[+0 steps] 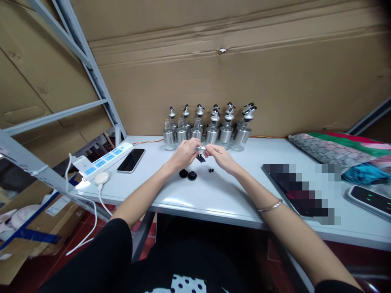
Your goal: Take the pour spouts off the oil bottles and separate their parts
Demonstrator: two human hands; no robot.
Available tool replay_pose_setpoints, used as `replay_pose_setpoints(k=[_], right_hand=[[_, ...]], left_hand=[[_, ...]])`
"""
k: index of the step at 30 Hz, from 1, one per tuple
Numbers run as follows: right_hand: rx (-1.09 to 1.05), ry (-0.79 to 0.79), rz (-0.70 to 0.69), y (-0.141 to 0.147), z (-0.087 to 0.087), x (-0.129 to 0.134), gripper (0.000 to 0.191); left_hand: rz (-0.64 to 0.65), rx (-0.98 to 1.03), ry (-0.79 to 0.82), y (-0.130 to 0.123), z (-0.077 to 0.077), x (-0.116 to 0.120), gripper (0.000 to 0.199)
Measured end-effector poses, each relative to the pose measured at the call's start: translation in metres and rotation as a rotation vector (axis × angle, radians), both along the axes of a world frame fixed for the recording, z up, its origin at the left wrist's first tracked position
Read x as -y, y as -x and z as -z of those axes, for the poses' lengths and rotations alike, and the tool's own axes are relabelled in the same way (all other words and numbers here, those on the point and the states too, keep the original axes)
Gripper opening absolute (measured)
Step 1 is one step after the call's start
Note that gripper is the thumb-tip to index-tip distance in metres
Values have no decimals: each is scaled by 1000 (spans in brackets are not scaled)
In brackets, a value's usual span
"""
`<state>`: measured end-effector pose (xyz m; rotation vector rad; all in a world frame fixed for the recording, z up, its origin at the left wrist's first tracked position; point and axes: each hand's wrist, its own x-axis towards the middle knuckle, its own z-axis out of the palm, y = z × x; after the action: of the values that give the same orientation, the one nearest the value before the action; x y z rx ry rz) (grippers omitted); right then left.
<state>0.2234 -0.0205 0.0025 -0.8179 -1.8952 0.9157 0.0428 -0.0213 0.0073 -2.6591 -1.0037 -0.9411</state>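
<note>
- Left hand [187, 152]: forearm slants in from the left, fingers bent, pinching the silver piece [200, 149].
- Right hand [218, 155]: slants in opposite, fingertips pinching the piece's right end.
- Silver piece: between both hands, over the table [227, 197], before the bottles [212, 135].

There are two hands, one left hand [187, 151] and one right hand [220, 157], and one small silvery piece [200, 149] between them; the bottles [212, 135] number twelve as far as their overlap allows a count, six in front and six behind; nine pourers [215, 116] show on them; two round black caps [192, 176] and two tiny black parts [211, 170] lie nearer; the black lever-like pieces [200, 158] bunch too closely to count; there are one phone [131, 160], one power strip [104, 162] and one bracelet [270, 206].
</note>
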Motion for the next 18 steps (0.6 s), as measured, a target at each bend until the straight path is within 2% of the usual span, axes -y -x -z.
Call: replay_pose_setpoints(k=[3, 10, 14, 18], right_hand=[[-82, 234, -138, 0, -1, 0, 47], [-251, 501, -285, -2, -7, 7, 43], [-302, 553, -225, -7, -9, 5, 38], [-234, 533, -136, -13, -6, -2, 28]], left_hand=[[-7, -28, -22, 0, 2, -1, 13], [27, 6, -94, 2, 4, -5, 14], [6, 145, -177, 13, 3, -14, 13], [-88, 196, -135, 26, 4, -25, 8]])
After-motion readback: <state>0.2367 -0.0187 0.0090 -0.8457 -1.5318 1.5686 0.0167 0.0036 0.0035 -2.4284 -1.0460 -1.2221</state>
